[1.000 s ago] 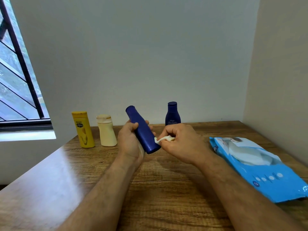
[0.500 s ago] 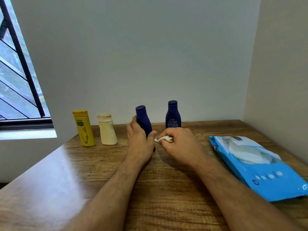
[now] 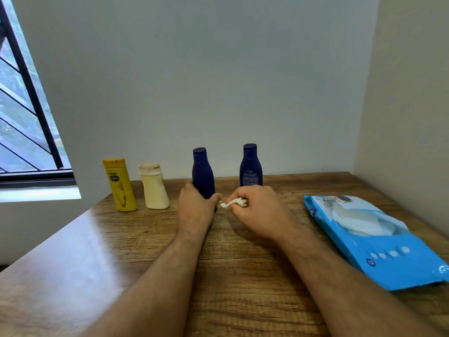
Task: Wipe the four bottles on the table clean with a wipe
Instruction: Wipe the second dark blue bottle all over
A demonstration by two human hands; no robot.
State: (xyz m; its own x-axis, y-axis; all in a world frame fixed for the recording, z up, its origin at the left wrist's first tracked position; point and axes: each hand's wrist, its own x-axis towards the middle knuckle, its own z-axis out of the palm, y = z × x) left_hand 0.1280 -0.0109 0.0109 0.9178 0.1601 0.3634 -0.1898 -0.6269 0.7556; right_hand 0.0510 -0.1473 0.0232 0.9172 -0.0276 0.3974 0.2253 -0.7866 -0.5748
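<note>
Left hand [image 3: 195, 207] fingers curled round upright dark blue bottle [image 3: 202, 175] at frame centre, right hand [image 3: 258, 210] pinching crumpled wipe [image 3: 234, 203] just right of it

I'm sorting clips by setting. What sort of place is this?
Probably a room in a home, in a corner: a wooden table against plain walls, a barred window to the left, and toiletry-style bottles such as the yellow bottle beside a blue pack of wipes.
</note>
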